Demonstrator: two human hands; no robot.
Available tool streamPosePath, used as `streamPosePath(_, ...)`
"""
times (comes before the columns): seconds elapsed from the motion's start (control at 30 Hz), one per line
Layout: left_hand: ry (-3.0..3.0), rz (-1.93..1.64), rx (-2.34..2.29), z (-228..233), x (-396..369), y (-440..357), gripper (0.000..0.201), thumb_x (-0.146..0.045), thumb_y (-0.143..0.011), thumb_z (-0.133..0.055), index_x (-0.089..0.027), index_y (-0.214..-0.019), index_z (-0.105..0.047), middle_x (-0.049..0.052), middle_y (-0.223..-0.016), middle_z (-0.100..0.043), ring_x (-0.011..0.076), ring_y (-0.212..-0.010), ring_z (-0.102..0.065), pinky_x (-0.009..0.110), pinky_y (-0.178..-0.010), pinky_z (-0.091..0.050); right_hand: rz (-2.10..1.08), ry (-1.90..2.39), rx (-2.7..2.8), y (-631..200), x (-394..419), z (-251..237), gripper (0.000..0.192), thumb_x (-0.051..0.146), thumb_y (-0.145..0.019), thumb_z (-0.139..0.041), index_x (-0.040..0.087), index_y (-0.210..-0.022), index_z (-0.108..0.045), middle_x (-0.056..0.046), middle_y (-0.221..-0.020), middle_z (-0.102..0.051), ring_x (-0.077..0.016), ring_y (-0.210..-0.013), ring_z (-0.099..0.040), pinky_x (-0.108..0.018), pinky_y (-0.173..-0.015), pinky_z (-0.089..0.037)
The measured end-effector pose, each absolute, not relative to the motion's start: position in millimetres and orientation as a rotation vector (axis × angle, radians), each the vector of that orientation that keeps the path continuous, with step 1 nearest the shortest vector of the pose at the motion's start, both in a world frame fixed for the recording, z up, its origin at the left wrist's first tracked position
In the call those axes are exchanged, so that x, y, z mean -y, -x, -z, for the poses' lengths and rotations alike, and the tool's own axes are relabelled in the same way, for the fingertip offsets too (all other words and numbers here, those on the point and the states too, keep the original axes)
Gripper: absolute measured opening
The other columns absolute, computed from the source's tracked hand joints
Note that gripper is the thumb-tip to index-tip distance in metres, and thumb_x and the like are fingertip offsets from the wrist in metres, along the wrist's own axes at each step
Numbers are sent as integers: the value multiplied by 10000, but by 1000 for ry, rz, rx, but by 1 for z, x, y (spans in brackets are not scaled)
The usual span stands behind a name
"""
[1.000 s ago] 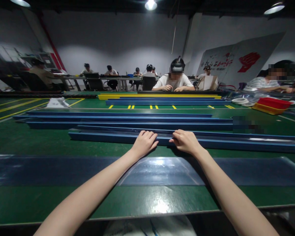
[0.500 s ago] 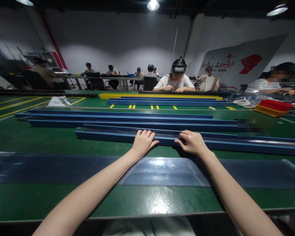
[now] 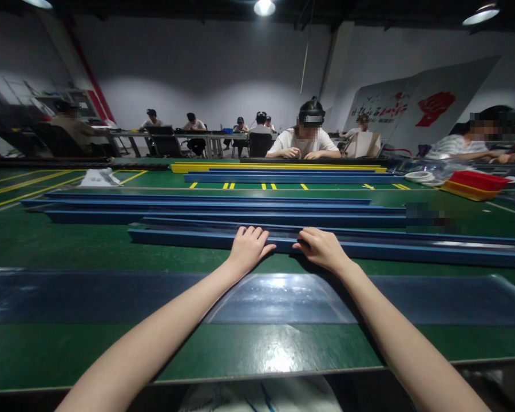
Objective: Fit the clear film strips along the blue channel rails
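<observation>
A long blue channel strip [image 3: 412, 250] lies across the green table [image 3: 68, 246], running from left of centre out past the right edge. My left hand [image 3: 249, 247] rests on top of it with fingers curled over its far edge. My right hand [image 3: 321, 247] grips the same strip a short way to the right, thumb on the near side. A flat, glossy dark blue sheet [image 3: 111, 297] lies on the table nearer to me, under both forearms.
More blue strips [image 3: 206, 209] lie in rows behind the one I hold, and blue and yellow strips [image 3: 283, 171] lie farther back. A red and yellow tray [image 3: 476, 184] sits far right. A person sits opposite; others sit at tables behind.
My right hand has slid a little to the left along the strip, closer to my left hand. The strip has hardly shifted.
</observation>
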State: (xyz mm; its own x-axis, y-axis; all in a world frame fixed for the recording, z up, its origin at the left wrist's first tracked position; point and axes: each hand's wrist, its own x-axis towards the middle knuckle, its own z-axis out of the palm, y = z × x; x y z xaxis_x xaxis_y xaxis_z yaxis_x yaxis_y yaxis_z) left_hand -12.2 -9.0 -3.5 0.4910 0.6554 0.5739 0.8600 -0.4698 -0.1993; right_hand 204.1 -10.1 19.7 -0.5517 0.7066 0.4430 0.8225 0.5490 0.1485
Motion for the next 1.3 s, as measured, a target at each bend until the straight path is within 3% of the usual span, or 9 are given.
streamPosePath(0.97, 2302, 571, 1233, 1, 11, 11, 353, -455, -843, -447, -157, -1013, -527, 81, -938, -597, 220, -880, -505, 338, -745, -308, 457, 1535, 2489, -224, 13, -35, 250, 365, -810, -442, 186, -682, -563, -28, -736, -630, -146, -646, -552, -255, -501, -185)
streamPosePath(1.3, 2301, 570, 1226, 1, 11, 12, 326, -450, -844, -448, -157, -947, -547, 72, -899, -602, 216, -849, -511, 342, -735, -310, 389, 1512, 2512, -224, 13, -36, 251, 371, -823, -419, 186, -716, -550, -41, -772, -621, -153, -690, -550, -246, -547, -246)
